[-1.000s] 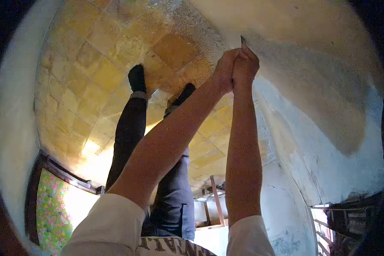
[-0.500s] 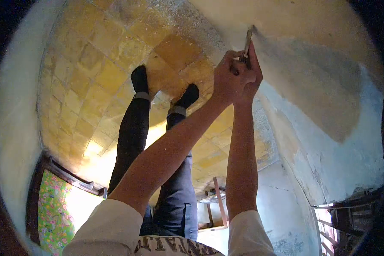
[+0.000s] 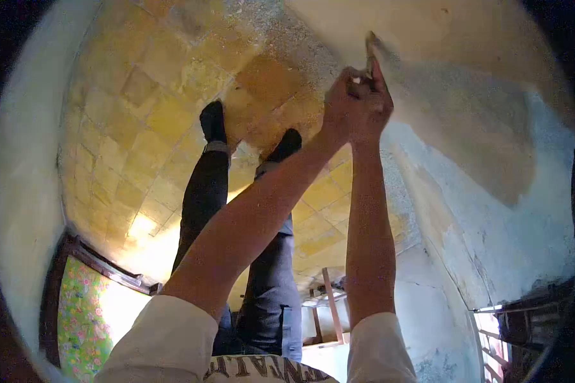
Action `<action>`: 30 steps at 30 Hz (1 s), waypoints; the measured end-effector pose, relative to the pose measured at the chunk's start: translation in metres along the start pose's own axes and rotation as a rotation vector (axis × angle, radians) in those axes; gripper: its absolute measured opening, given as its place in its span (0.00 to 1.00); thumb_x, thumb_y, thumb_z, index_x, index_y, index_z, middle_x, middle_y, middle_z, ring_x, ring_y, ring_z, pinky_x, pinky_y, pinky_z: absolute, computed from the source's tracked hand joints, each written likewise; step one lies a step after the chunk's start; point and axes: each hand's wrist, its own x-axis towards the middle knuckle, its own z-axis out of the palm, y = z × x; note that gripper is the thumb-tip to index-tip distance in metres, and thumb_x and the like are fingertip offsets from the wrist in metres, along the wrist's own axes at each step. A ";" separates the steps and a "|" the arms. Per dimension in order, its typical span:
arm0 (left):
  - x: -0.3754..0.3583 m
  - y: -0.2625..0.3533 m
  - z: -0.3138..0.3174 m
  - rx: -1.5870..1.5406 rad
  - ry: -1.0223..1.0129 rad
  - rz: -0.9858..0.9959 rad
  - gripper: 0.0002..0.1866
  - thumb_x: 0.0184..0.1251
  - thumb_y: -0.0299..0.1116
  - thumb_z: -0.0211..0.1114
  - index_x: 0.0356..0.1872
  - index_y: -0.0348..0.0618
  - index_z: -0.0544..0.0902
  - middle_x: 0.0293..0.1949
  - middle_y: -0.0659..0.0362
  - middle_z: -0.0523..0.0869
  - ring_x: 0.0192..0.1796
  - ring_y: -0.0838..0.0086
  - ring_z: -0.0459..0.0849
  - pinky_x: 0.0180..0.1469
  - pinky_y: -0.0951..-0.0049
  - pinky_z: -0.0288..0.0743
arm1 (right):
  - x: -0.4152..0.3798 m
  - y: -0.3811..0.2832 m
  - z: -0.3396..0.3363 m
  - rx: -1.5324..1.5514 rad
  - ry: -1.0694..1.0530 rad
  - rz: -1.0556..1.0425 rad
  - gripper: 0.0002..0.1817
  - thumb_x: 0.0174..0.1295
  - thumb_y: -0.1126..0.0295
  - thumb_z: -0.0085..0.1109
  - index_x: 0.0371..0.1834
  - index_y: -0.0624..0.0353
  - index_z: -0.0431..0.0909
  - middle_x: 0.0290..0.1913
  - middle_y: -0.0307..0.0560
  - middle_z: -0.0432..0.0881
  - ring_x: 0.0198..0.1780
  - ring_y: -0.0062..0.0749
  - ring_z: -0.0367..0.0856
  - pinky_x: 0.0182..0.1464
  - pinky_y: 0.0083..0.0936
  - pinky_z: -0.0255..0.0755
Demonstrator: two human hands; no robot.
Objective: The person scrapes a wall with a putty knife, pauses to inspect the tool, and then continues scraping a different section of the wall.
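Note:
My left hand (image 3: 340,105) and my right hand (image 3: 372,116) are pressed together, fingers closed around the handle of a scraper (image 3: 369,50). Its thin blade shows nearly edge-on and points away from me, the tip at the wall (image 3: 453,108). The handle is mostly hidden by my fingers. Around the tip the wall is bare tan and grey; farther right, pale blue paint (image 3: 479,223) remains with a ragged border.
Dusty yellow tiles (image 3: 128,127) make up the floor, with crumbs of debris (image 3: 281,38) along the wall's foot. My dark-socked feet stand on them. A flowered curtain (image 3: 80,313) hangs lower left, and a wooden frame (image 3: 331,306) stands behind me. Dark slats (image 3: 530,325) are lower right.
Both hands and the scraper have shifted slightly; the blade now leans more upright in view. The grip stays closed. The whole view has moved a little.

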 end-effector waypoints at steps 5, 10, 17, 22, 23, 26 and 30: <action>-0.004 -0.002 -0.006 0.168 -0.001 0.019 0.26 0.45 0.32 0.73 0.47 0.39 0.75 0.32 0.56 0.84 0.37 0.70 0.83 0.42 0.69 0.79 | -0.012 0.009 0.004 -0.202 0.063 -0.111 0.27 0.65 0.82 0.46 0.70 0.69 0.63 0.37 0.41 0.78 0.31 0.20 0.75 0.35 0.18 0.72; 0.005 -0.017 -0.004 0.109 -0.015 0.001 0.28 0.41 0.33 0.74 0.48 0.40 0.75 0.33 0.55 0.84 0.37 0.69 0.84 0.42 0.67 0.79 | -0.002 0.018 -0.006 0.115 -0.041 -0.044 0.25 0.68 0.78 0.49 0.69 0.68 0.65 0.32 0.35 0.73 0.28 0.18 0.65 0.29 0.16 0.63; 0.006 -0.009 -0.001 0.158 -0.001 0.005 0.29 0.41 0.34 0.74 0.48 0.41 0.75 0.33 0.55 0.85 0.35 0.68 0.84 0.43 0.67 0.79 | -0.021 -0.021 0.030 -0.040 0.176 0.022 0.26 0.65 0.81 0.49 0.69 0.70 0.65 0.34 0.38 0.78 0.30 0.18 0.74 0.33 0.15 0.71; 0.006 -0.023 -0.005 0.254 -0.004 0.104 0.28 0.41 0.33 0.73 0.48 0.40 0.75 0.33 0.55 0.85 0.35 0.68 0.84 0.41 0.68 0.79 | -0.007 0.010 -0.002 0.100 -0.011 -0.012 0.25 0.67 0.79 0.48 0.68 0.70 0.66 0.33 0.38 0.78 0.30 0.18 0.74 0.32 0.14 0.71; -0.004 -0.015 0.000 0.232 -0.014 0.126 0.28 0.41 0.32 0.73 0.48 0.40 0.75 0.32 0.55 0.85 0.35 0.68 0.84 0.41 0.68 0.79 | -0.010 0.002 -0.008 0.258 -0.100 0.014 0.25 0.67 0.79 0.48 0.68 0.70 0.66 0.33 0.38 0.78 0.30 0.18 0.75 0.32 0.14 0.71; 0.009 -0.021 0.001 0.075 -0.015 0.053 0.28 0.42 0.31 0.72 0.48 0.40 0.75 0.32 0.55 0.85 0.34 0.69 0.83 0.39 0.69 0.79 | -0.003 0.006 -0.011 -0.109 -0.052 -0.103 0.25 0.67 0.79 0.46 0.69 0.69 0.65 0.34 0.41 0.80 0.30 0.20 0.76 0.34 0.15 0.74; 0.018 -0.008 -0.025 0.190 -0.025 0.063 0.23 0.47 0.31 0.71 0.48 0.42 0.76 0.33 0.55 0.85 0.34 0.69 0.83 0.38 0.69 0.78 | 0.007 0.034 0.008 -0.162 0.144 -0.143 0.25 0.68 0.80 0.46 0.69 0.69 0.65 0.36 0.46 0.82 0.31 0.24 0.79 0.36 0.19 0.78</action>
